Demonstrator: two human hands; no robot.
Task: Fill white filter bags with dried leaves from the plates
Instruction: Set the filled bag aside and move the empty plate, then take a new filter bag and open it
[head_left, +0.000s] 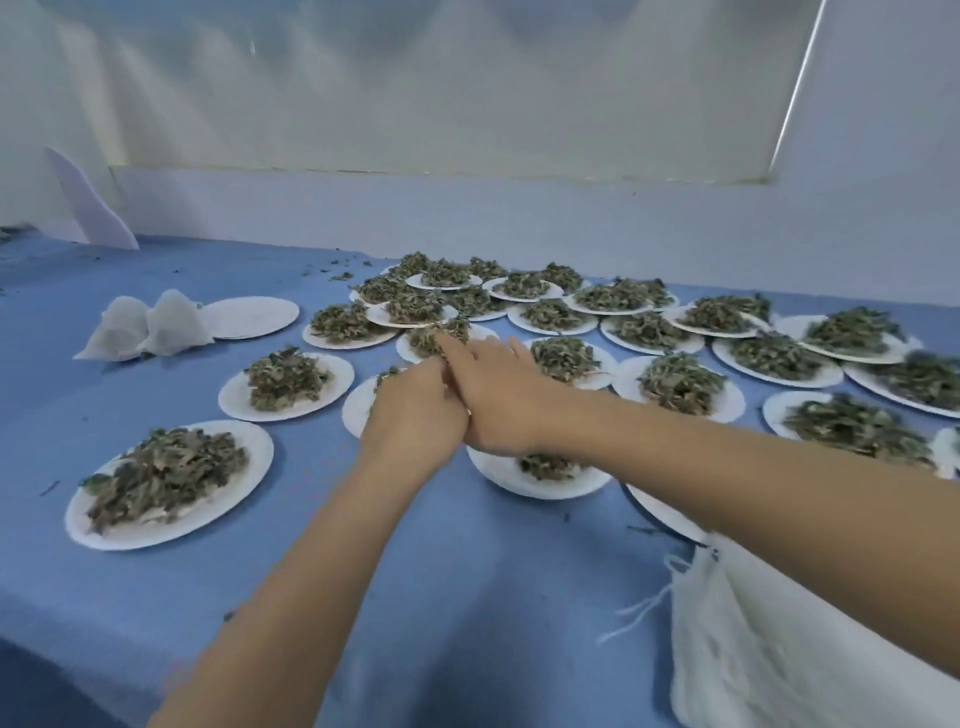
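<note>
Blue cloth (467, 597) covers the whole work surface, with a pale wall behind. Across the centre and right of the frame you have many white paper plates (169, 486) laid out, each with a heap of dried leaves (166, 475), so every portion sits within reach. At the middle left, two filled filter bags (148, 325) stand together beside an emptied plate (252, 317), evidently set apart as finished work. At the lower right a stack of unfilled white bags (769, 639) lies under your right forearm, close for the next pick.

Your hands meet at frame centre over a plate that they mostly hide. Your left hand (413, 410) is curled, knuckles up; whether it grips leaves or a bag I cannot tell. Your right hand (493, 395) lies across it, fingers extended toward the leaf heap beyond, holding nothing visible. I judge you are gathering a portion; most plates remain full.
</note>
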